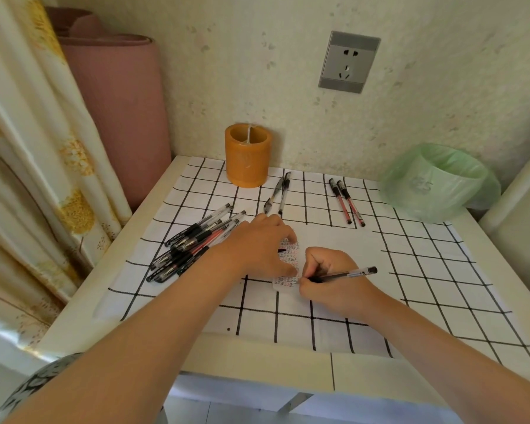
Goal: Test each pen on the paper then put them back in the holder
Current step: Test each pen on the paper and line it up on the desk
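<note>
Now | right hand (329, 278) fingers (314, 264) clamp pen (354, 273), tip on paper (343, 240) | left hand (257, 243) flat

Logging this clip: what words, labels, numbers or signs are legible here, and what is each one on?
Nothing reads with certainty.
"GS" (a guess, blurred): faint mark on the waste bin.
Too small to read: rows of black and red marks on the paper.
Too small to read: barrel label on the pen in the right hand.

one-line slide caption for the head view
Right hand writes with a black pen on paper the left hand steadies, orange holder behind.
</note>
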A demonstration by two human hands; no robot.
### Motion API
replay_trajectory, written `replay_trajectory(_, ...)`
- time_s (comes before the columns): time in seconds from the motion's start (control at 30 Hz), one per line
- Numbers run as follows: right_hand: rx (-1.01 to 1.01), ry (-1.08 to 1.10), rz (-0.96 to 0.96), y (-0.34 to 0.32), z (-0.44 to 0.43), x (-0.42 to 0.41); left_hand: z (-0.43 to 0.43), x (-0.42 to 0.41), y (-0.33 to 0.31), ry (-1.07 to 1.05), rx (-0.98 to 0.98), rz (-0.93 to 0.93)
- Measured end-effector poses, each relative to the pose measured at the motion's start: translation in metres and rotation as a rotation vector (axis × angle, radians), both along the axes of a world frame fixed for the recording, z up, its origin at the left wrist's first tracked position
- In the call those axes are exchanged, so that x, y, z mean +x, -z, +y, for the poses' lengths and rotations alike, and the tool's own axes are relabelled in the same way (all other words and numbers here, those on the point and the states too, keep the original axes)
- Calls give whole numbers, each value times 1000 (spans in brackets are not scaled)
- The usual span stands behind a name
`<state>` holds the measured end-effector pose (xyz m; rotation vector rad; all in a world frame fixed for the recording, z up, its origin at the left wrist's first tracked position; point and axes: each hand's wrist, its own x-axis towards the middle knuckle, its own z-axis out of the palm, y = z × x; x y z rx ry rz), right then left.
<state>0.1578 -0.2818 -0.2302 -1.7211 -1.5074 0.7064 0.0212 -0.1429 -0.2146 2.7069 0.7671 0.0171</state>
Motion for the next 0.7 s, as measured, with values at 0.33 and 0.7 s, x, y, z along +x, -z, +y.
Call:
replay_trajectory(0.33,-17,-26,22,0,0,1,-1,0,-2,-3,-9,-3)
replay_trajectory(0.7,9,-20,-10,2,-1,-1,-1,-1,0,-8,-17,-10)
